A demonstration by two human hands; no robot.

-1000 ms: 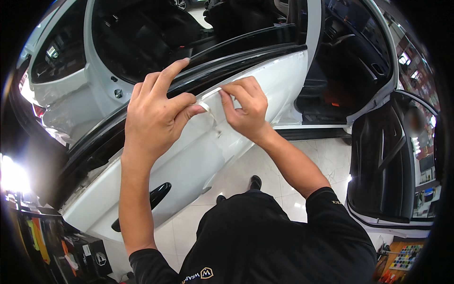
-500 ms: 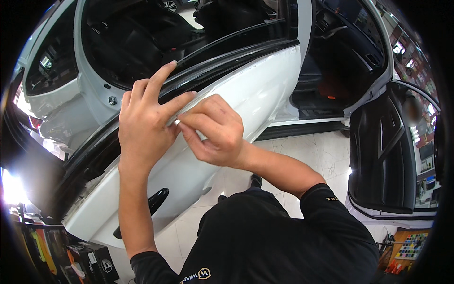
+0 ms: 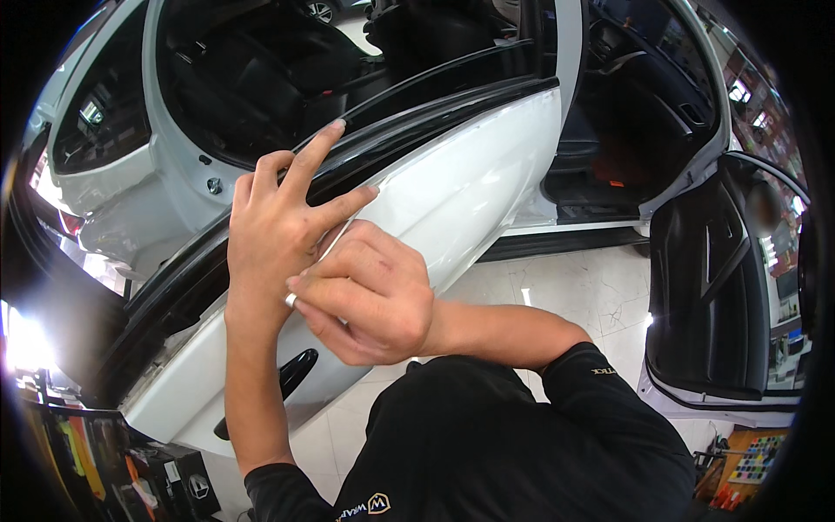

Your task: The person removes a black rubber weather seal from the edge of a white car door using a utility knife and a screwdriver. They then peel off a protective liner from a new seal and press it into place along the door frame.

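My left hand (image 3: pixel 277 222) lies with spread fingers along the upper edge of a white car door (image 3: pixel 474 183). Its index fingertip reaches the black window trim (image 3: pixel 409 139), and its thumb rests near the top of the white panel. Just below, my right hand (image 3: pixel 374 291) is closed in a pinch on a thin white strip (image 3: pixel 336 238). The strip runs taut from near the left thumb down into the pinch, and a short whitish end pokes out beyond the fingertips. Where its upper end attaches is hard to make out.
Beneath my hands is the black door handle (image 3: pixel 297 372). Another open door with a black inner panel (image 3: pixel 709 287) stands at the right. The car's dark interior (image 3: pixel 261 87) lies beyond the window. Dark boxes (image 3: pixel 178 478) sit at lower left, above pale floor tiles (image 3: pixel 557 283).
My right hand has moved down and toward me, away from the left thumb, and a length of white strip now shows stretched between the hands. The left hand stays spread on the door edge.
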